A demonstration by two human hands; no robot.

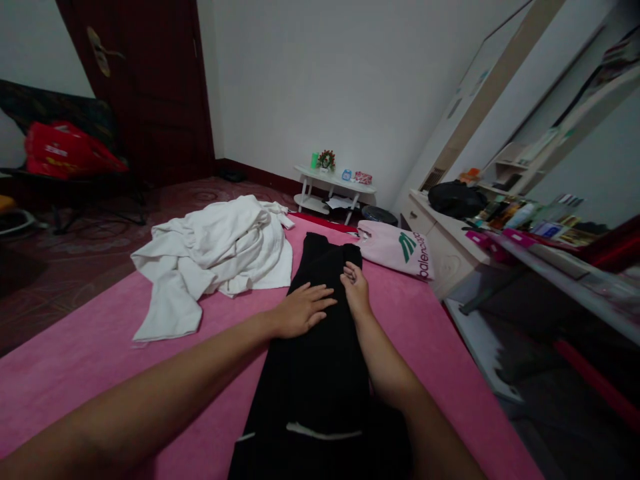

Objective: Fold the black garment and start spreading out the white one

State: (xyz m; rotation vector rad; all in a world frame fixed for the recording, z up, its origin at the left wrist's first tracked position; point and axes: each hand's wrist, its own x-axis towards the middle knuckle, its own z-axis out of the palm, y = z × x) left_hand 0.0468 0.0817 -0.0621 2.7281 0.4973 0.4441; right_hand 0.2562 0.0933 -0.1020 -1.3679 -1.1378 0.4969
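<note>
A long black garment (315, 373) lies stretched out on the pink bed cover (100, 353), running away from me. My left hand (300, 309) rests flat on the black cloth near its far part, fingers spread. My right hand (356, 288) sits just to the right, its fingers curled and pinching the right edge of the black garment. A thin white stripe crosses the garment near me.
A crumpled white garment (215, 257) lies on the bed to the left. A folded pink sweatshirt (397, 248) lies at the bed's far right corner. A dresser (450, 247) with a black bag and clutter stands right; a small white table (333, 181) stands by the wall.
</note>
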